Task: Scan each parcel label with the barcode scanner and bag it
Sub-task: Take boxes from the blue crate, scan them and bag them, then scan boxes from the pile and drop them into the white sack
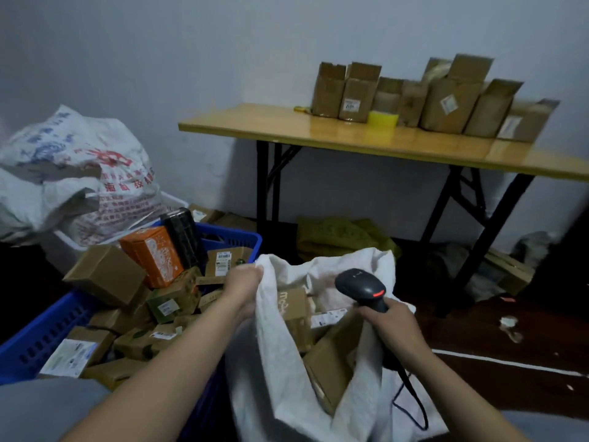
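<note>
In the blue crate (47,333) to the person's left the unscanned parcels (153,301) lie heaped, cardboard boxes at all angles with an orange box (153,256) tilted near the top; several show white labels facing up. The left hand (245,279) is nearer that heap, just beside it, but its fingers are clamped on the rim of the white sack (274,346), holding the mouth open. Boxes already sit inside the sack, apparently bagged. The right hand (389,320) grips the handle of the barcode scanner (360,285) over the sack's far edge, its head pointing left and away, towards the crate. A next parcel would likely have to come rightward from the crate. Beyond, a yellow-topped bench (287,129) carries open cartons (357,90) against a pale wall; printed sacks (79,173) slump at the left.
</note>
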